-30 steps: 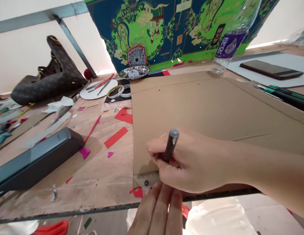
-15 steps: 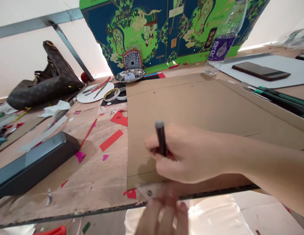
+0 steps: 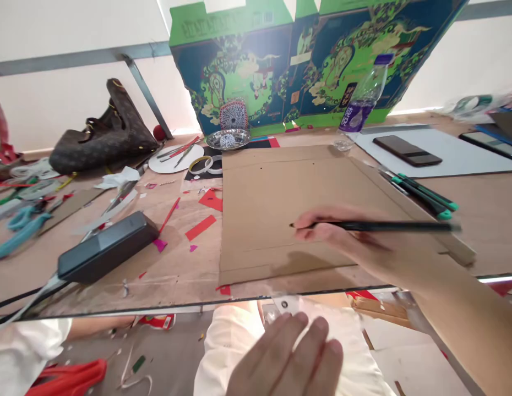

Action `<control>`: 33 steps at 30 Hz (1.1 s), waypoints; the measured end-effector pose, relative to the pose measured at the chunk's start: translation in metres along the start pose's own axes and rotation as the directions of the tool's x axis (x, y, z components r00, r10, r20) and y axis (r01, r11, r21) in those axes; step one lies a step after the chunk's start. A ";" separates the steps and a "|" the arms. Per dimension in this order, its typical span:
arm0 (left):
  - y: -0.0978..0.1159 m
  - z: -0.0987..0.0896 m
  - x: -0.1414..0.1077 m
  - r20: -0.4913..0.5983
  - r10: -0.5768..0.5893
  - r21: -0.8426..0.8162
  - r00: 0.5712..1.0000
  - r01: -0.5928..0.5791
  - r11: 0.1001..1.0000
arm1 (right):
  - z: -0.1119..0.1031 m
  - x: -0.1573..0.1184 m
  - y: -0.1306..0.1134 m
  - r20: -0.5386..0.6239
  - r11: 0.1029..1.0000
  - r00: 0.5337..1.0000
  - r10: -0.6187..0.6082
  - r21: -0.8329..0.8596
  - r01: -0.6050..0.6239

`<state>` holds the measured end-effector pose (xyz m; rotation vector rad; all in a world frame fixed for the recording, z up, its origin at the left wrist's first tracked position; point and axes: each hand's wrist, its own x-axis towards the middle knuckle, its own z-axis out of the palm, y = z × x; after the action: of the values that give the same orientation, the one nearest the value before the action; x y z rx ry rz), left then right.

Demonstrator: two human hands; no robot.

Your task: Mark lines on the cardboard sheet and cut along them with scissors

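Note:
A sheet of brown cardboard (image 3: 256, 203) lies at the table's front edge, with faint lines and a few dark dots on it. Over its right part is my right hand (image 3: 342, 234), closed around a black pencil (image 3: 388, 226) held almost level, its tip pointing left just above the board. Below the table edge, my left hand (image 3: 287, 357) is over my lap, its fingers closed over a clear plastic ruler (image 3: 295, 305). Only the ruler's end with a small hole shows; the rest is hidden by the fingers.
Green-handled cutters (image 3: 429, 198) and a phone (image 3: 407, 150) lie right of the cardboard. Behind stand a bottle (image 3: 363, 99) and a patterned box (image 3: 272, 71). Tape rolls (image 3: 201, 165), red scraps (image 3: 200, 227) and a grey power brick (image 3: 109, 245) are left. A person's white sleeve (image 3: 28, 346) shows lower left.
My right hand has moved right and tipped the pencil from upright to nearly level. My left hand has drawn the ruler back off the cardboard's front edge. The camera view has shifted.

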<state>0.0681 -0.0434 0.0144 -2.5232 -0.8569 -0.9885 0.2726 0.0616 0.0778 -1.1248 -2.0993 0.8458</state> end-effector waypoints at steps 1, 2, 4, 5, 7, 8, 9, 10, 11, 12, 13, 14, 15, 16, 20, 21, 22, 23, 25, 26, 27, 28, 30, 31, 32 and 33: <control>-0.003 0.001 0.000 -0.013 0.006 -0.014 1.000 -0.007 1.000 | -0.002 -0.016 0.010 -0.058 0.998 0.997 0.051 -0.044 -0.054; -0.006 0.004 0.001 -0.031 0.002 -0.034 1.000 -0.003 0.999 | -0.004 -0.031 0.021 -0.115 0.990 0.989 0.095 -0.097 -0.106; -0.009 0.014 0.001 -0.070 -0.053 -0.088 0.996 0.046 0.995 | -0.004 -0.058 0.043 -0.216 0.959 0.969 0.117 -0.228 -0.167; -0.010 0.019 0.001 -0.079 -0.084 -0.113 0.993 0.075 0.991 | -0.003 -0.068 0.053 -0.243 0.937 0.960 0.138 -0.282 -0.206; -0.009 0.030 0.002 -0.077 -0.122 -0.145 0.990 0.110 0.983 | -0.001 -0.083 0.068 -0.277 0.891 0.951 0.136 -0.386 -0.239; -0.008 0.034 0.002 -0.072 -0.136 -0.148 0.988 0.124 0.981 | 0.001 -0.087 0.074 -0.291 0.874 0.948 0.133 -0.416 -0.250; -0.007 0.037 0.003 -0.061 -0.149 -0.145 0.987 0.139 0.980 | 0.002 -0.090 0.079 -0.308 0.863 0.943 0.127 -0.435 -0.258; -0.007 0.038 0.004 -0.042 -0.159 -0.142 0.986 0.151 0.978 | 0.004 -0.091 0.082 -0.325 0.855 0.938 0.124 -0.445 -0.267; -0.007 0.039 0.005 -0.025 -0.165 -0.139 0.986 0.160 0.977 | 0.006 -0.091 0.085 -0.334 0.847 0.933 0.130 -0.453 -0.280; -0.008 0.039 0.005 -0.004 -0.167 -0.138 0.986 0.165 0.977 | 0.007 -0.091 0.086 -0.344 0.837 0.929 0.134 -0.462 -0.292; -0.009 0.039 0.006 0.019 -0.165 -0.142 0.986 0.166 0.976 | 0.008 -0.090 0.087 -0.350 0.828 0.927 0.137 -0.472 -0.301; -0.010 0.038 0.007 0.038 -0.161 -0.147 0.986 0.165 0.975 | 0.009 -0.089 0.087 -0.353 0.821 0.926 0.137 -0.482 -0.305; -0.011 0.037 0.007 0.051 -0.159 -0.154 0.986 0.165 0.974 | 0.010 -0.089 0.087 -0.351 0.817 0.926 0.139 -0.487 -0.308; -0.012 0.037 0.007 0.063 -0.159 -0.157 0.985 0.167 0.973 | 0.010 -0.088 0.086 -0.354 0.815 0.924 0.144 -0.487 -0.313; -0.011 0.038 0.008 0.087 -0.172 -0.127 0.981 0.182 0.975 | 0.010 -0.088 0.081 -0.357 0.813 0.921 0.158 -0.482 -0.326; -0.010 0.039 0.008 0.093 -0.171 -0.119 0.981 0.181 0.976 | 0.010 -0.088 0.080 -0.353 0.813 0.922 0.157 -0.484 -0.323; -0.010 0.039 0.008 0.098 -0.166 -0.113 0.981 0.177 0.978 | 0.009 -0.088 0.079 -0.351 0.813 0.923 0.157 -0.485 -0.323; -0.010 0.040 0.009 0.105 -0.161 -0.108 0.981 0.172 0.979 | 0.009 -0.088 0.078 -0.352 0.811 0.923 0.157 -0.487 -0.324; -0.011 0.038 0.010 0.128 -0.143 -0.100 0.981 0.156 0.983 | 0.009 -0.088 0.077 -0.358 0.804 0.919 0.166 -0.490 -0.336; -0.012 0.036 0.010 0.138 -0.129 -0.100 0.982 0.144 0.985 | 0.009 -0.087 0.076 -0.362 0.801 0.916 0.173 -0.490 -0.345; -0.014 0.034 0.010 0.153 -0.119 -0.103 0.981 0.135 0.985 | 0.009 -0.086 0.076 -0.366 0.798 0.914 0.178 -0.490 -0.351; -0.016 0.030 0.010 0.161 -0.109 -0.104 0.981 0.127 0.986 | 0.009 -0.086 0.076 -0.366 0.796 0.913 0.178 -0.493 -0.352; -0.021 0.022 0.008 0.180 -0.094 -0.102 0.979 0.113 0.988 | 0.008 -0.084 0.076 -0.371 0.796 0.913 0.168 -0.495 -0.348; -0.024 0.018 0.006 0.190 -0.095 -0.093 0.977 0.114 0.989 | 0.008 -0.083 0.077 -0.379 0.796 0.911 0.162 -0.495 -0.347; -0.027 0.014 0.004 0.200 -0.089 -0.079 0.976 0.107 0.991 | 0.008 -0.082 0.077 -0.396 0.794 0.904 0.162 -0.491 -0.357; -0.031 0.009 0.001 0.212 -0.077 -0.066 0.974 0.093 0.994 | 0.008 -0.082 0.076 -0.422 0.793 0.891 0.167 -0.480 -0.375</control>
<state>0.0544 -0.0148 0.0102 -2.7112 -1.0122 -0.8029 0.3410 0.0219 -0.0023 -1.7753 -1.9273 0.0986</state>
